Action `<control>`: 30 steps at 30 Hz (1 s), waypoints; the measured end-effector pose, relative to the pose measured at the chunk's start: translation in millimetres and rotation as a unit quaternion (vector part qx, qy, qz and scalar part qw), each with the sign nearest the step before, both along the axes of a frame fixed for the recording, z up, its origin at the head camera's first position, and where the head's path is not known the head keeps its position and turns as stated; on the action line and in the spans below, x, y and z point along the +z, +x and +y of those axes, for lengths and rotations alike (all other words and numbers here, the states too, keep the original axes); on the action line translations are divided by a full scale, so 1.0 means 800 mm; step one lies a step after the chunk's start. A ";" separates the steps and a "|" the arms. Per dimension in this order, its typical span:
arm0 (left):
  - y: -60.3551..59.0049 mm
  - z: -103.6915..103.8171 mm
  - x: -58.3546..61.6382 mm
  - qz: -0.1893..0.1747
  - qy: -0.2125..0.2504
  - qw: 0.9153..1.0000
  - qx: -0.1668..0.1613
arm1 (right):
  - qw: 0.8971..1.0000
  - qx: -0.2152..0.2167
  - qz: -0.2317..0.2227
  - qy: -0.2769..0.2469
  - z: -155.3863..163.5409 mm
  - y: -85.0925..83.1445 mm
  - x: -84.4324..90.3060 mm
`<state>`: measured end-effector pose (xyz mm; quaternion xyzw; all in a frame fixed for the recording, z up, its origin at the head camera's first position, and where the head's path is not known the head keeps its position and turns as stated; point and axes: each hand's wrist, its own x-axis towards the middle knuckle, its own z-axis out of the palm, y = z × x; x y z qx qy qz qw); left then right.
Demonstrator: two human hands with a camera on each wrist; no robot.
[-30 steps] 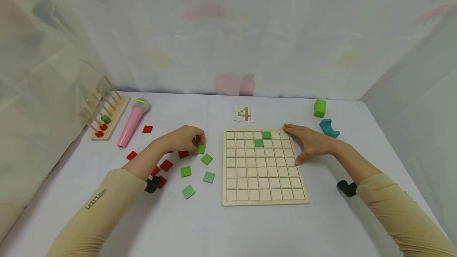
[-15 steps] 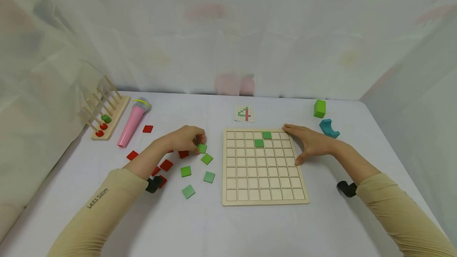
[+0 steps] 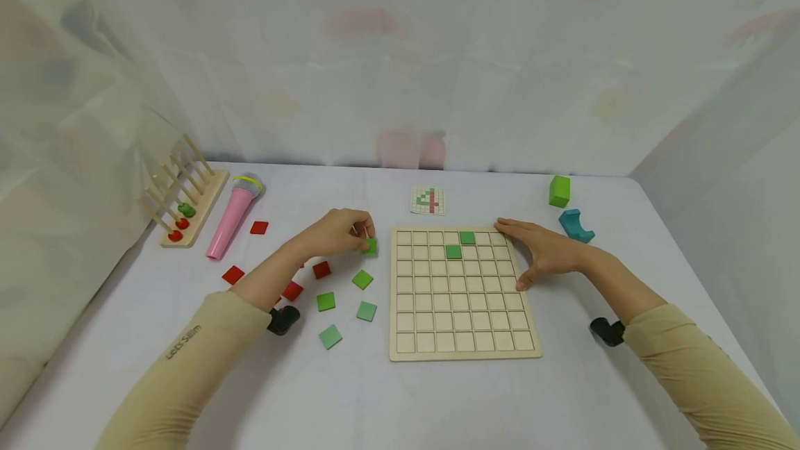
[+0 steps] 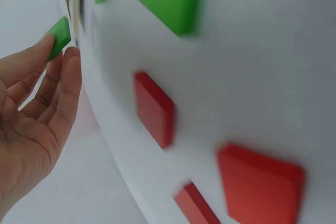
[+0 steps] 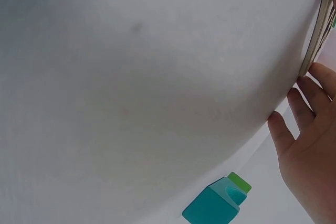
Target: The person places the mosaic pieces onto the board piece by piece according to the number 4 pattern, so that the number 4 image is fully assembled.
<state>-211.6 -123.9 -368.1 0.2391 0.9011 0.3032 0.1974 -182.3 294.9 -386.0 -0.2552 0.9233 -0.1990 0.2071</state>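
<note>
A wooden grid board (image 3: 464, 353) lies on the white table, with two green tiles (image 3: 467, 237) (image 3: 453, 251) set in its upper rows. My left hand (image 3: 340, 231) pinches a green tile (image 3: 370, 246) just above the table, close to the board's left edge; the left wrist view shows that green tile (image 4: 59, 37) at my fingertips. My right hand (image 3: 544, 250) rests flat against the board's right edge, fingers straight. Loose green tiles (image 3: 362, 278) and red tiles (image 3: 321, 269) lie left of the board.
A small pattern card (image 3: 428, 199) sits behind the board. A pink toy microphone (image 3: 232, 215) and a wooden peg rack (image 3: 181, 203) stand at the left. A green cube (image 3: 559, 190) and a teal arch block (image 3: 576, 224) lie at the right.
My left hand has lifted a green tile from the pile and carried it right, toward the board's left edge. The right hand has stayed put.
</note>
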 end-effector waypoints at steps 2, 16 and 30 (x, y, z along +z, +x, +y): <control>0.000 0.009 0.003 0.000 0.013 1.000 0.001 | 1.000 -0.001 -0.001 -0.001 0.000 0.000 0.000; 0.006 0.078 -0.004 -0.015 0.087 0.996 -0.001 | 1.000 -0.006 -0.010 0.000 0.002 -0.002 -0.001; 0.017 0.126 -0.013 0.003 0.066 0.998 0.003 | 1.000 -0.004 -0.005 0.002 0.001 0.000 0.000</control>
